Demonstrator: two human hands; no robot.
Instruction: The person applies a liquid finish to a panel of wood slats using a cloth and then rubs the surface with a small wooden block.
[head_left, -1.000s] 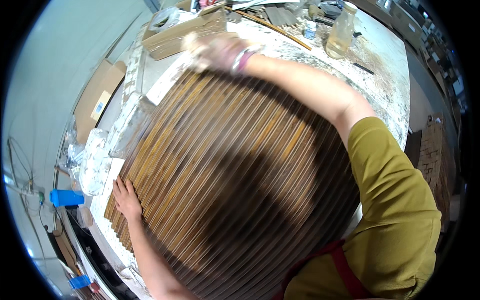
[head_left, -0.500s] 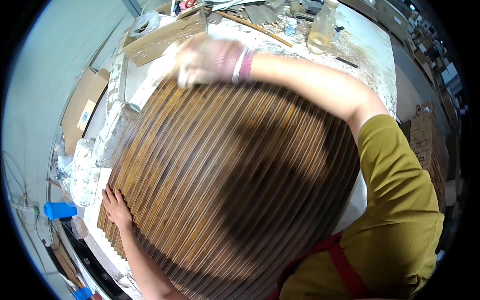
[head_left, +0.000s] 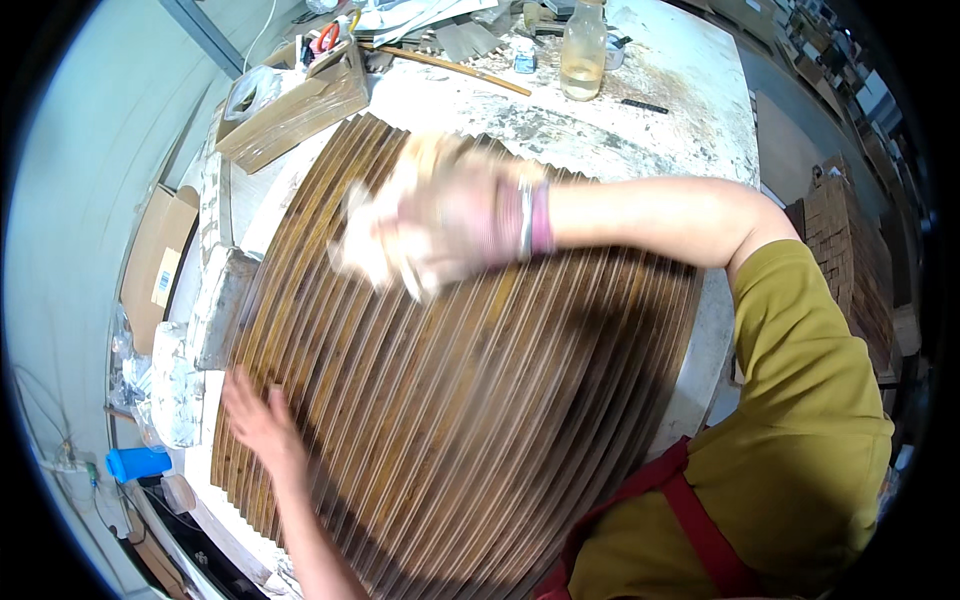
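Observation:
A large brown wooden panel (head_left: 400, 420) made of many narrow ridged strips lies across the table under both arms. Over its far part is my right hand (head_left: 465, 215), in a pinkish glove and smeared by motion. It is closed around a bunched whitish cloth (head_left: 368, 245), whose outline is blurred. Near the panel's left edge, my bare left hand (head_left: 265, 425) has its fingers spread and thumb apart. Whether its palm touches the strips I cannot tell. Dark shadow covers the panel's middle and right.
White-stained blocks (head_left: 220, 305) stand against the panel's left side. Beyond it are a cardboard box (head_left: 300, 115), a long thin stick (head_left: 450, 68), a glass bottle (head_left: 582, 60) with pale liquid and a small jar (head_left: 524, 58). A blue cup (head_left: 138, 463) sits at far left.
My right hand has come nearer with the cloth, from the panel's far edge onto its strips. My left hand has spread its thumb away from the fingers. The whole view has shifted slightly.

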